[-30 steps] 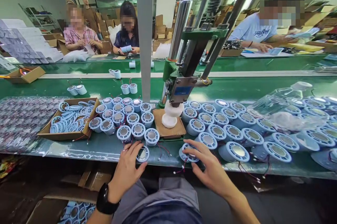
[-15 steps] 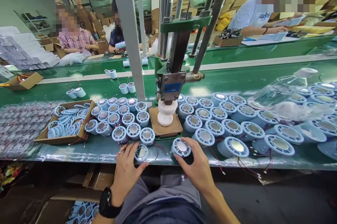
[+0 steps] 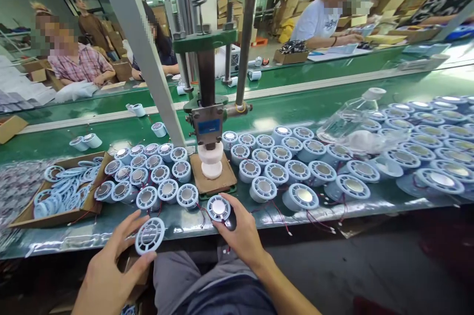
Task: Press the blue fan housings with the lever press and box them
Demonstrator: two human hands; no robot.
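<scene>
A green bench [image 3: 292, 107] runs across the view, carrying a press [image 3: 209, 122] with a white pad above a brown board [image 3: 213, 174]. Left of the press sits a cardboard box [image 3: 92, 201] of loose rings. The right hand [image 3: 242, 233], partly closed, grips a blue round unit [image 3: 218, 208] just in front of the board. The left hand [image 3: 114, 265], thumb and fingers curved apart, holds a spoked ring [image 3: 150, 236] near the bench edge; its exact fingertip contact is hard to make out.

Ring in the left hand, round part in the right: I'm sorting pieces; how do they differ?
The ring is see-through in the middle; the round part has a silver disc. The ring looks larger in the picture than the round part. Both are pale blue.
</scene>
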